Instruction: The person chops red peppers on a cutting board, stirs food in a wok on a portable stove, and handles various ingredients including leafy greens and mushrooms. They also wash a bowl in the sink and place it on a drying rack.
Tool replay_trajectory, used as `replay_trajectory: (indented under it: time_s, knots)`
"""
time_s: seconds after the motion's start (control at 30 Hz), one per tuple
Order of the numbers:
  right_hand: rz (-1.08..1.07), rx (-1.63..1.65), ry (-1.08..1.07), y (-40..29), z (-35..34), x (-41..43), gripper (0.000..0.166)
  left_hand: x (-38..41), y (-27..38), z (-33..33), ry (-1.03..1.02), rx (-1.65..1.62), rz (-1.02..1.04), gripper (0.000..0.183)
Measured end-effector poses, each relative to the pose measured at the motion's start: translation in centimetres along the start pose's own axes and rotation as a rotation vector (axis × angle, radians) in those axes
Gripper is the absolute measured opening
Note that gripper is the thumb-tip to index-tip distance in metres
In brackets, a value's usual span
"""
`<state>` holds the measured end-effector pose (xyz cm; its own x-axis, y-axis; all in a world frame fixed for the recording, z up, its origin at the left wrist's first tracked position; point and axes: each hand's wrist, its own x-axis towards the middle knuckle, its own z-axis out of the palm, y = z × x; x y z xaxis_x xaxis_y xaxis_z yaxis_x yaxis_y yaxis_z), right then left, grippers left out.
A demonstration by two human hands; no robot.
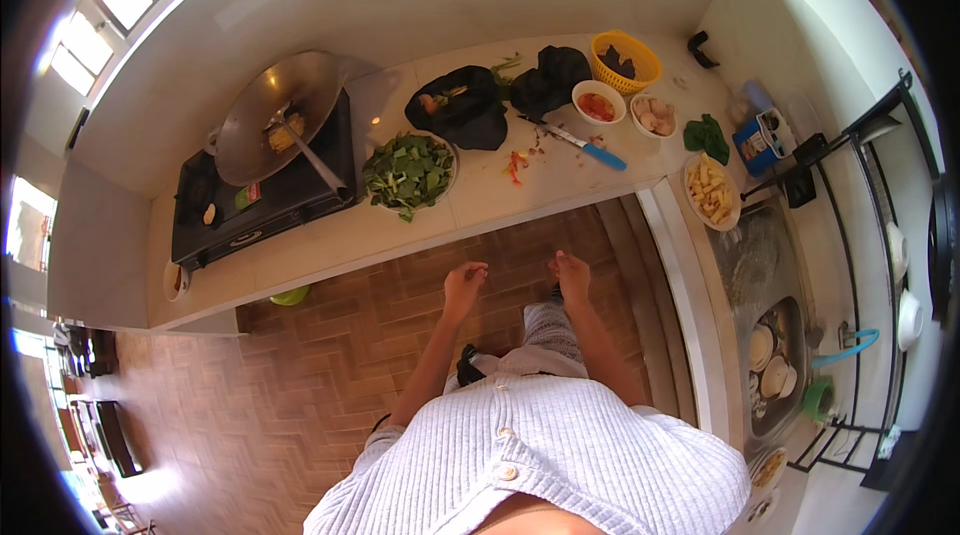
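My left hand (465,289) and my right hand (574,278) hang apart in the air, short of the counter's front edge. Both have curled fingers, and I see nothing in either. Beyond my left hand, a plate of chopped leafy greens (411,173) sits on the counter. A knife with a blue handle (604,157) lies past my right hand, near some red scraps (515,167). Farther left, a metal wok (251,118) is tilted on a black gas stove (315,197). A ladle (319,163) rests in it, beside some yellowish chopped food (286,134).
Black plastic bags (457,107) lie along the back. To their right are a yellow basket (626,62), a bowl of red food (598,105) and a bowl of pale pieces (652,117). A plate of cut yellow sticks (709,192) stands by the sink (787,385), which holds dishes.
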<state>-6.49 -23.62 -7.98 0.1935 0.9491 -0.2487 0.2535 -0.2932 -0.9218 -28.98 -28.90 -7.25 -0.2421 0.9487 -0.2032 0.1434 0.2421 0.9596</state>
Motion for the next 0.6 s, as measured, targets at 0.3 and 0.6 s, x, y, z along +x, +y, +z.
replay_trajectory:
  time_s: [0.3,0.6]
  knots:
    - [-0.120,-0.012,-0.521,-3.8,-1.1,14.1,0.022,15.7,6.7,8.0,0.347,0.466,0.311,0.028]
    - [-0.543,-0.222,-0.732,-12.0,-2.0,27.4,0.023,28.1,13.1,12.9,0.252,0.935,-0.376,0.041]
